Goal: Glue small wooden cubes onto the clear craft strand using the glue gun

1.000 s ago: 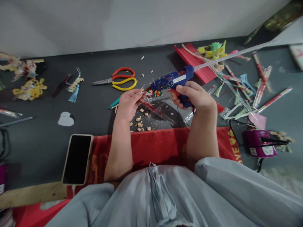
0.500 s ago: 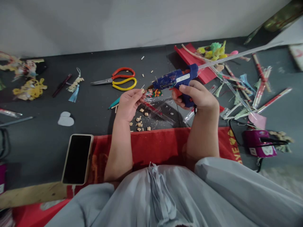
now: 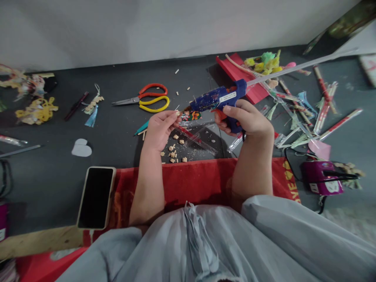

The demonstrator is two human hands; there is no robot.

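My right hand is wrapped round the grip of a blue glue gun, with a long clear glue stick running out of its back toward the upper right. The nozzle points left at a small colourful piece that my left hand pinches between thumb and fingers. Both hands hover above the dark mat, close together. Small tan wooden bits lie scattered just below them, beside a clear plastic sleeve.
Red and yellow scissors lie beyond my left hand. A phone rests at the lower left. A purple device with a cable sits at the right. Paper sticks and tassels clutter the upper right; a red cloth covers the near edge.
The glue gun has shifted slightly to the right and tilted a little over the last second. My left hand keeps its pinch in the same place.
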